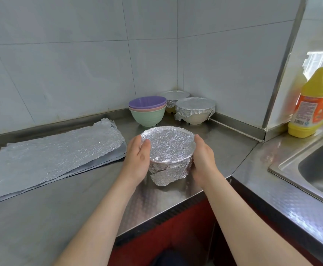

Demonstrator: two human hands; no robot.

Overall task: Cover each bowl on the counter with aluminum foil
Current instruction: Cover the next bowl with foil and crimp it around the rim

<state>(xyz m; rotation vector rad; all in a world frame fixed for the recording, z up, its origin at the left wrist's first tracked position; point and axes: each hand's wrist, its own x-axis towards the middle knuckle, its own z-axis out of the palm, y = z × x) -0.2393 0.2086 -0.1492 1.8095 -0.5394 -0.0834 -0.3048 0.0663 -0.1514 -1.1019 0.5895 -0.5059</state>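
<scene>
Counter (60, 198): a steel corner worktop held everything, with the work done near its front edge, probably so both arms could reach easily.
Sink (320, 169): set into the counter on the right, well apart from the bowls.
Foil sheets (57, 150): a flat stack of ready-cut pieces lay on the left, near the left hand, likely so the next sheet could be taken quickly.
Bottle (310, 106): a yellow detergent bottle stood beside the sink and seemed to play no part in the job.
Wrapped bowl (169, 148): it sat on the counter between the two hands, in front of the other bowls. Foil lay taut and crinkled over its mouth, the rim showed as a raised ring, and the skirt was folded down the wall with one loose flap at the front.
Bare bowls (147, 112): purple, pink and green ones were nested at the back, apparently waiting uncovered.
Finished bowls: a pale one (195, 110) and another behind it (173, 96) stood in the corner, both capped, seemingly parked out of the way.
Left hand (137, 158): spread, with fairly straight fingers pressing the foil to the bowl's left side and gripping nothing.
Right hand (204, 158): likewise flat against the right side, probably smoothing the skirt tight.
</scene>
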